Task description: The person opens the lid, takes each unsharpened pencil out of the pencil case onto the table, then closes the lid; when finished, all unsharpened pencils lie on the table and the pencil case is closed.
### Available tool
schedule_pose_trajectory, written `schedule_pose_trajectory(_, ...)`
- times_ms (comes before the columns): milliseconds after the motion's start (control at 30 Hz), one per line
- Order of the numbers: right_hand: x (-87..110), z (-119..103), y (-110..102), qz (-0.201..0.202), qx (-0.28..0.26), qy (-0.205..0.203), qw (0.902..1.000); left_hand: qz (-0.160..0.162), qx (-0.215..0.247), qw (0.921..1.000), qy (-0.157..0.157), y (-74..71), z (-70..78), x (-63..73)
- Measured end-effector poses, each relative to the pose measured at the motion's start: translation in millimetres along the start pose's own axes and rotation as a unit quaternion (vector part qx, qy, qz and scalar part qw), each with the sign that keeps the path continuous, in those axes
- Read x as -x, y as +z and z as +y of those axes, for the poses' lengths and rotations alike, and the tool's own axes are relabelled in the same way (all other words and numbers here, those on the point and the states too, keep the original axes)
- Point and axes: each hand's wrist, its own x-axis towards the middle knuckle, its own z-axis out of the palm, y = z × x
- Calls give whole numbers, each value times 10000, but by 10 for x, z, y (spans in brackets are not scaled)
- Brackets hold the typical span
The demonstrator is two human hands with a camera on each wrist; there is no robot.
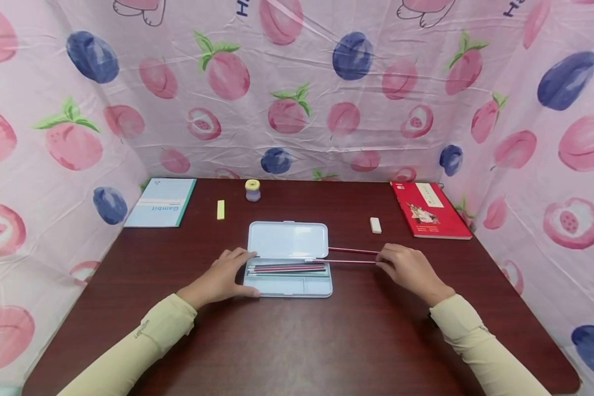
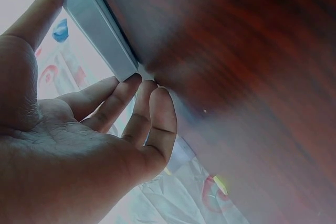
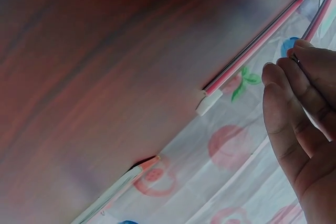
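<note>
A light blue pencil case (image 1: 318,286) lies with its lid (image 1: 288,240) folded back, several pencils (image 1: 287,269) in its rear compartment. My left hand (image 1: 221,276) holds the case by its left end, thumb at the front corner and fingertips by the hinge side; the left wrist view shows the case's edge (image 2: 100,30) between them. My right hand (image 1: 407,268) pinches one end of a red pencil (image 1: 348,262) between thumb and fingers. The pencil's far end reaches over the case's right side. Behind it another red pencil (image 1: 351,250) lies on the table, seen also in the right wrist view.
At the back stand a small yellow-topped, purple container (image 1: 252,190) and a yellow strip (image 1: 220,209). A white eraser (image 1: 375,225) lies back right, near a red book (image 1: 432,210). A pale blue notebook (image 1: 160,202) is far left. Fruit-print cloth (image 1: 287,110) encloses the table.
</note>
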Motion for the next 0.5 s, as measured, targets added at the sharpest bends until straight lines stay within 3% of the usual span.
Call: schedule_pose_trajectory(500, 155, 157, -123, -111, -63, 251, 9996, 48, -34, 10000, 61, 9, -2, -1)
